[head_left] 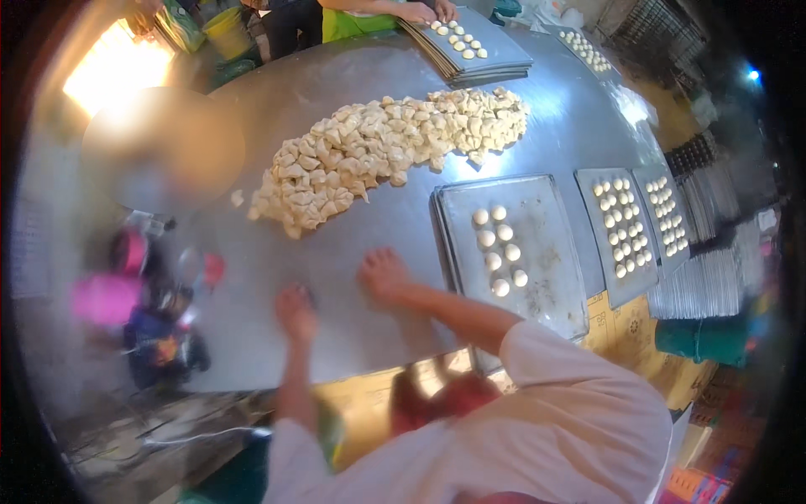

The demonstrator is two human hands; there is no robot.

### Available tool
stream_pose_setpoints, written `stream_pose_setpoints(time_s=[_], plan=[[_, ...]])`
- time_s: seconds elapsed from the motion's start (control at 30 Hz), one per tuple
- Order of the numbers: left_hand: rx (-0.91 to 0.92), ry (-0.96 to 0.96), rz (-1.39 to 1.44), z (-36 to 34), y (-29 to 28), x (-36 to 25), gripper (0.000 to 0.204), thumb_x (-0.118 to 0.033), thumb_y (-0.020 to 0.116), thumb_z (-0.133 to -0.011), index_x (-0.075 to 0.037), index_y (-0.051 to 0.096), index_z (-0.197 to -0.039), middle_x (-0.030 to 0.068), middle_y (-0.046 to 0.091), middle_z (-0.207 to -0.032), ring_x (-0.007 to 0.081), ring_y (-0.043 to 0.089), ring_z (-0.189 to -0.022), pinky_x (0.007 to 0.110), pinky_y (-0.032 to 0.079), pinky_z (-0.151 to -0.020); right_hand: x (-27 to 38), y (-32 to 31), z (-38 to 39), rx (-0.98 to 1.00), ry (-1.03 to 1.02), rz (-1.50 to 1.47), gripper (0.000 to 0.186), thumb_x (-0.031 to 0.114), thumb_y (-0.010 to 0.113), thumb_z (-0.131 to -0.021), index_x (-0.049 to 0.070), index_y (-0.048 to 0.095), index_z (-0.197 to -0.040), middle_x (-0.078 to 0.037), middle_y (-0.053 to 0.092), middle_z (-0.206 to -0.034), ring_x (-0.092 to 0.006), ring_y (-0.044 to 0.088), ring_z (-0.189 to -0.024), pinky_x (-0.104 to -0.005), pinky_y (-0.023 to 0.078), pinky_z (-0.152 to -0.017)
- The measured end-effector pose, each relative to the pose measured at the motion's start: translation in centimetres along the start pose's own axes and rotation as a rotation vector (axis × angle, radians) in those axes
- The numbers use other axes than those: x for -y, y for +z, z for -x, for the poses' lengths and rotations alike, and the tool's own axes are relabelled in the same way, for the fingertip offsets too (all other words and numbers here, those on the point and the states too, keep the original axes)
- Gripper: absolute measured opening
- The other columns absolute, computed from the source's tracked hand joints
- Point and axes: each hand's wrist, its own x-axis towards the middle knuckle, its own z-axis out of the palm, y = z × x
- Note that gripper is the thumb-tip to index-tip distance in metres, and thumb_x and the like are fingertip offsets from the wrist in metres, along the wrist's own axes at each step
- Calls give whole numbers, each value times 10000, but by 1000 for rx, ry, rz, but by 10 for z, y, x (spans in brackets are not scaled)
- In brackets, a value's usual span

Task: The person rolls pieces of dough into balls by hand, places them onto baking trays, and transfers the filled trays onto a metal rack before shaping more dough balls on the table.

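Note:
My left hand (295,313) is curled down against the metal tabletop (235,290), slightly blurred. Farther right and a little farther forward, my right hand (385,274) also presses on the metal with its fingers bent over. Whatever lies under either palm is hidden. Beyond both hands spreads a long heap of cut dough pieces (369,151), pale and irregular. To the right of my right hand, a metal baking tray (546,244) rests on a stack of trays. Several smooth round dough balls (492,262) sit in its left part.
At the far edge, another person's hands (428,12) work over stacked trays (495,69) with dough balls. More filled trays (620,239) stand along the right side, near a tall stack of metal trays (701,281). A pink item (107,300) is beyond the left edge.

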Motion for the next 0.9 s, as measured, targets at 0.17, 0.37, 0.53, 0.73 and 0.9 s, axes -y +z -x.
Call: stream_pose_setpoints(time_s=[0.17, 0.37, 0.53, 0.73, 0.9], plan=[[336, -185, -95, 53, -54, -13, 204, -167, 547, -1007, -10, 633, -1105, 220, 662, -1046, 434, 617, -1022, 546, 484, -871, -12, -10, 76, -107, 395, 52, 192, 178, 559, -949, 34, 631, -1054, -167, 598, -1115, -341, 557, -1133, -507, 414, -975], [32, 71, -221, 8, 34, 1, 235, -218, 559, -991, -55, 651, -1132, 173, 672, -1082, 383, 620, -1030, 518, 468, -929, 21, 23, 3, 1, 56, -1, 215, 218, 579, -947, 50, 634, -1071, -163, 598, -1114, -348, 562, -1120, -503, 418, -970], [78, -60, -144, 62, -4, 71, 184, -206, 566, -994, -73, 661, -1078, 177, 659, -1021, 382, 620, -985, 515, 475, -907, -21, -25, 27, -76, 244, -4, 152, 160, 581, -910, 55, 644, -1001, -167, 613, -1062, -362, 563, -1072, -504, 425, -933], [46, 163, -144, 58, 14, -46, 171, -187, 567, -985, -82, 698, -1017, 176, 690, -958, 390, 660, -922, 536, 518, -789, 42, 23, 40, -68, 169, -5, 170, 167, 554, -907, 62, 668, -976, -180, 618, -1042, -376, 560, -1071, -497, 436, -937], [171, 12, -211, -1, -7, 38, 216, -213, 605, -975, -50, 653, -1109, 172, 677, -990, 371, 653, -938, 509, 523, -814, -16, 10, 16, -20, 12, 8, 160, 186, 577, -902, 78, 676, -965, -179, 626, -1034, -386, 577, -1041, -509, 456, -902]])
